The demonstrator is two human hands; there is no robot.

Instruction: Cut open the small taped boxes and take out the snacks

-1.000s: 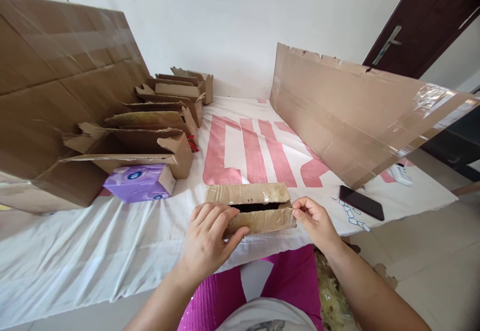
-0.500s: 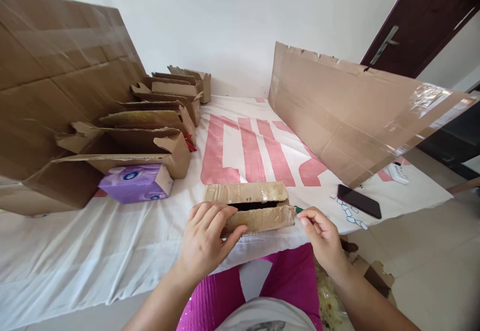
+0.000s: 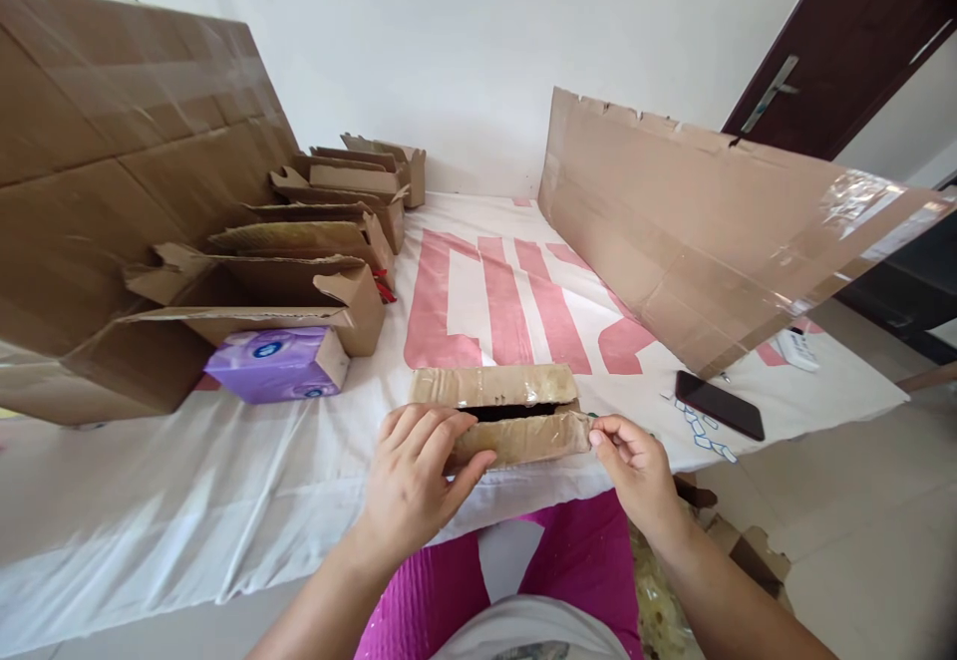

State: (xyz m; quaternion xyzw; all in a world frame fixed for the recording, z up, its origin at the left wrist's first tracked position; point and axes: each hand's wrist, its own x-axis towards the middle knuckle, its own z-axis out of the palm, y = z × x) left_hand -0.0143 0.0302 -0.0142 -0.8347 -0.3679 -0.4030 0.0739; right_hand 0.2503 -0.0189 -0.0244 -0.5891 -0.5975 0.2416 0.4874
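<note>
A small, worn cardboard box (image 3: 523, 439) lies near the table's front edge, a long dark slot between its two top flaps. Over its left end rests my left hand (image 3: 419, 466), the fingers curled on the top and the thumb along the front side. My right hand (image 3: 634, 461) is at the box's right end, thumb and forefinger pinched together against the corner. Just behind those fingertips a bit of something green (image 3: 593, 416) shows, mostly hidden. What the pinch holds, if anything, I cannot make out.
Several open cardboard boxes (image 3: 363, 311) stand in a row at left, beside a tall cardboard panel (image 3: 150, 112). In front sits a purple tissue box (image 3: 280, 366). At right are another cardboard panel (image 3: 673, 231), a phone (image 3: 719, 406) and small paper labels (image 3: 699, 431).
My right hand has shifted slightly left, up against the box's end. The green thing at its fingertips is now less visible. My left hand keeps its hold.
</note>
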